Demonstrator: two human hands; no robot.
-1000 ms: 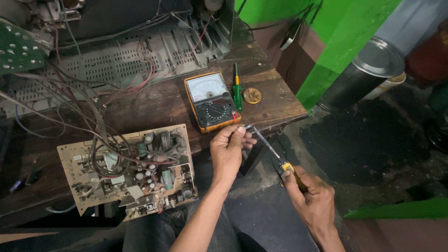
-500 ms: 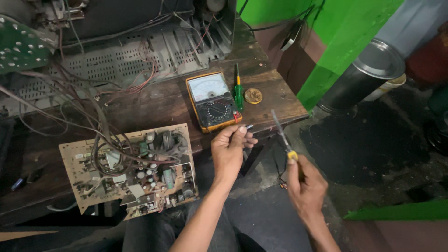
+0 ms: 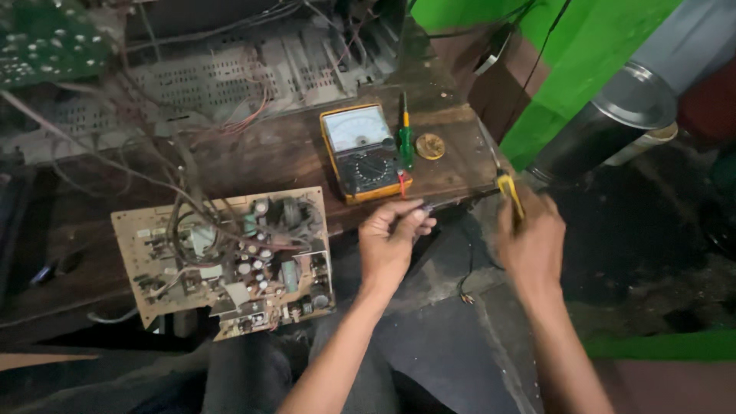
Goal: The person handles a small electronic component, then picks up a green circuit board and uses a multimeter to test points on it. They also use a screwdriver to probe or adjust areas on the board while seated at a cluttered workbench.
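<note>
Here we pinch a thin metal probe (image 3: pixel 429 205) in our left hand (image 3: pixel 389 241), our right hand (image 3: pixel 529 238) gripping a yellow-handled tool (image 3: pixel 509 192) beside the bench edge; the circuit board (image 3: pixel 222 261) lies untouched, the meter (image 3: pixel 364 152) idle

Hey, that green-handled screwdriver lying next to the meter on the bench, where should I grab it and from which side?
Grip the green screwdriver by its thick green handle, coming down from above and slightly from the right. It lies flat on the wooden bench, close against the right edge of the yellow multimeter, so the left side is blocked. The round brass disc sits just right of it, leaving only a narrow gap for fingertips.
</note>
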